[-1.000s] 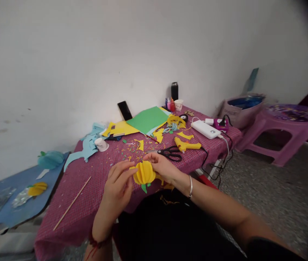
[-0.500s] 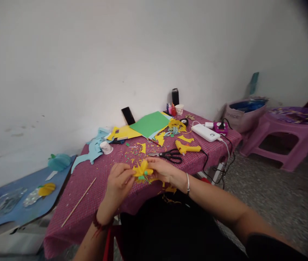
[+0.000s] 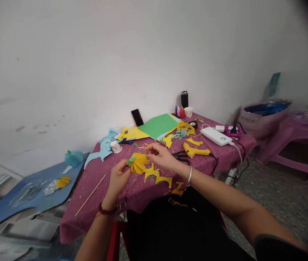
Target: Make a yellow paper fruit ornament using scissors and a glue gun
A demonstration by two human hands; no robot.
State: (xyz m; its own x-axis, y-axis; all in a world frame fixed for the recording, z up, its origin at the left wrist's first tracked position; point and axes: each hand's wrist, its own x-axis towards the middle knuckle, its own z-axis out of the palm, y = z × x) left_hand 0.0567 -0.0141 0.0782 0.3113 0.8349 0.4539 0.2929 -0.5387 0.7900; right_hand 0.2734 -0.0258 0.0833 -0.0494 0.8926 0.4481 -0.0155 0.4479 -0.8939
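A small yellow paper pumpkin [image 3: 139, 164] with a green stem is held above the near part of the table. My left hand [image 3: 119, 177] pinches it at the stem side, fingers closed. Just to its right is my right hand [image 3: 162, 156], fingers curved and apart; whether a fingertip touches the pumpkin I cannot tell. Yellow paper offcuts [image 3: 164, 180] lie below my right hand. Behind that hand, black-handled scissors [image 3: 181, 156] are partly hidden. To their right rests a yellow glue gun [image 3: 196, 150].
Green paper [image 3: 157, 125] and yellow sheets lie at the back, near a leaning phone [image 3: 137, 117]. A white power bank [image 3: 216, 136] with cables sits right. A wooden stick [image 3: 90, 195] lies left. Another yellow pumpkin [image 3: 62, 181] and a blue one [image 3: 73, 158] stand on the blue board [image 3: 41, 201].
The pumpkin has been turned, its stem now facing left and its ribbed side showing. My right hand has come off it and opened slightly. The view has swung left.
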